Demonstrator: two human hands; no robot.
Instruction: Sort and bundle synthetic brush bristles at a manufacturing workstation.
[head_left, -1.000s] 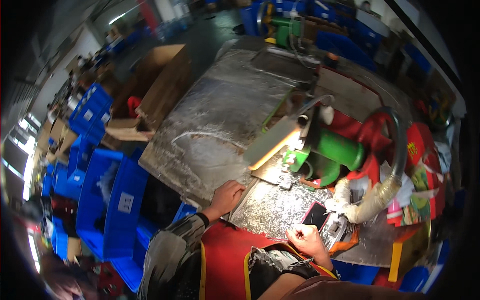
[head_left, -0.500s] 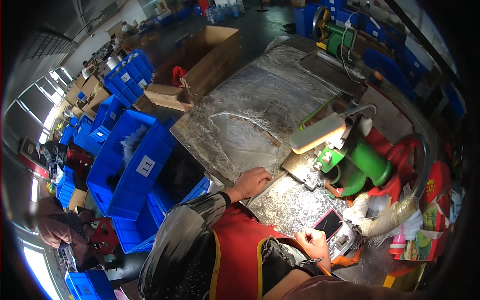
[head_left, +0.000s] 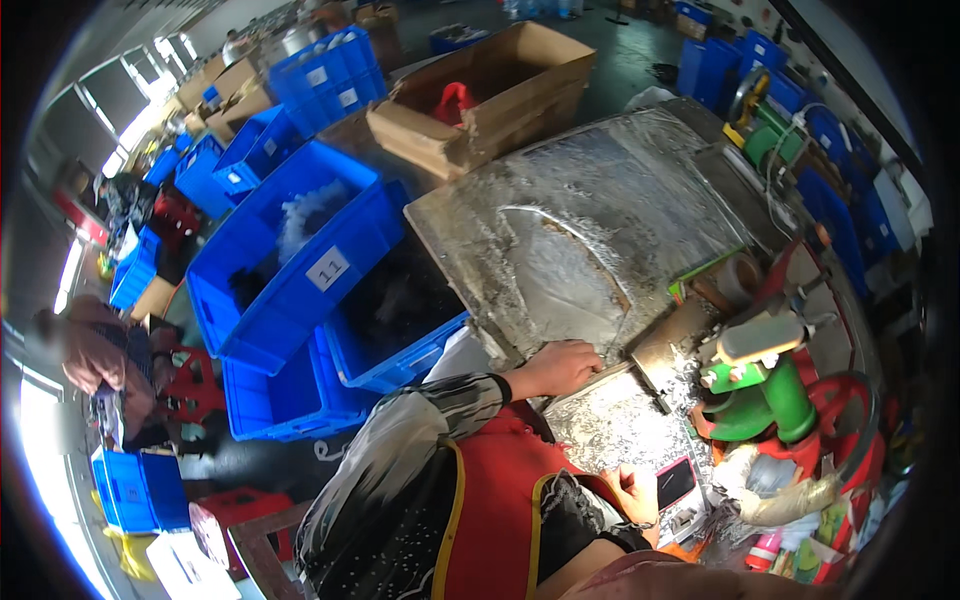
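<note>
My left hand (head_left: 562,368) rests at the near edge of the grey, worn worktable (head_left: 660,180), its fingers curled under and closed. Whatever may be inside them is hidden. Closer to my body, my right hand (head_left: 632,490) is closed in a loose fist, and its inside does not show either. Just right of that fist lies a phone (head_left: 675,482) with a dark screen and a pinkish-red edge. Between the hands, a brightly lit surface (head_left: 610,425) is strewn with shiny scraps. A lamp (head_left: 760,340) shines down beside a green machine (head_left: 790,400).
Blue crates (head_left: 290,310) are stacked left of the table, one holding pale, fluffy material. Behind stands an open cardboard box (head_left: 520,120) with something red inside. A wrapped, bent tube (head_left: 790,503) lies at the right. Another person (head_left: 100,350) sits at the far left.
The view has swung to the left, so the table, machine and both hands appear farther right. Both hands keep their closed shapes and their places by the table edge and the phone.
</note>
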